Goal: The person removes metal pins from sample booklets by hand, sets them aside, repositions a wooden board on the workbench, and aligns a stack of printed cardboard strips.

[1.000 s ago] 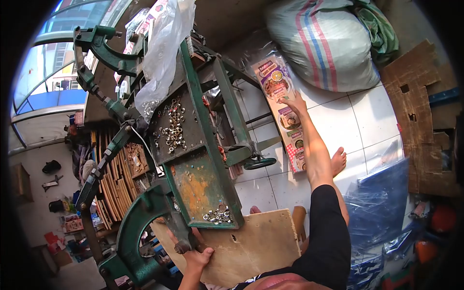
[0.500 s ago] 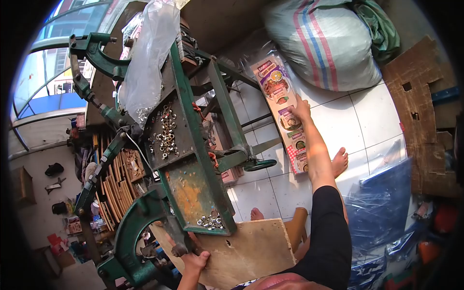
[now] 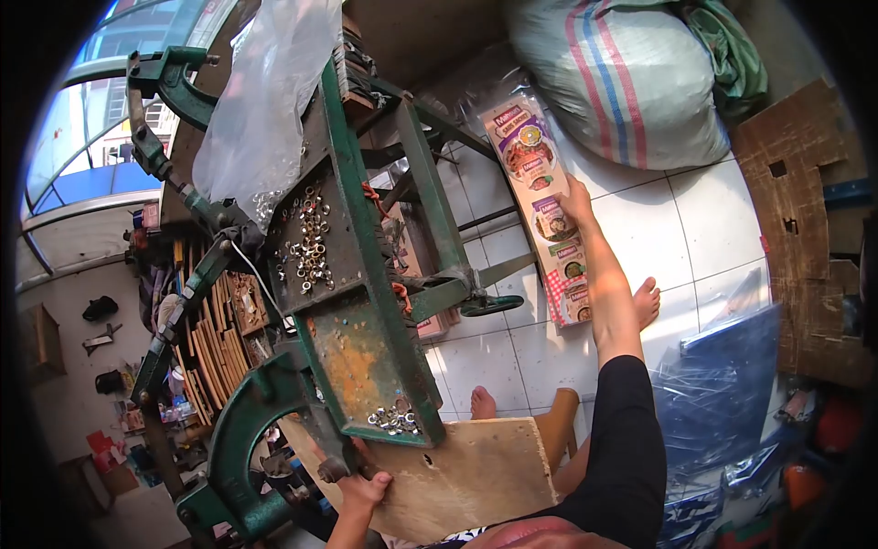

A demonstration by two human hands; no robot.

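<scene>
A long printed sheet with food pictures (image 3: 528, 165) lies at the top of what looks like a stack on the tiled floor. My right hand (image 3: 576, 203) reaches down to its right edge, fingers closed over that edge; the fingertips are partly hidden. Low in the view, my left hand (image 3: 364, 492) rests on a wooden board (image 3: 457, 471), its thumb apart and its fingers partly behind the green press (image 3: 265, 393). Nothing shows in that hand. Metal eyelets (image 3: 311, 247) lie scattered in the green metal tray (image 3: 352, 352) beside the press, with more at its near end.
A clear plastic bag (image 3: 261, 110) hangs over the tray's far end. A big white striped sack (image 3: 604, 91) stands at the back. Blue plastic-wrapped sheets (image 3: 718, 384) and brown cardboard (image 3: 814, 247) are at the right. A green handwheel (image 3: 492, 306) juts out beneath the frame.
My right hand has shifted slightly, from fingers spread over the printed sheet to its right edge. The left hand stays on the board. The whole view has moved a little.
</scene>
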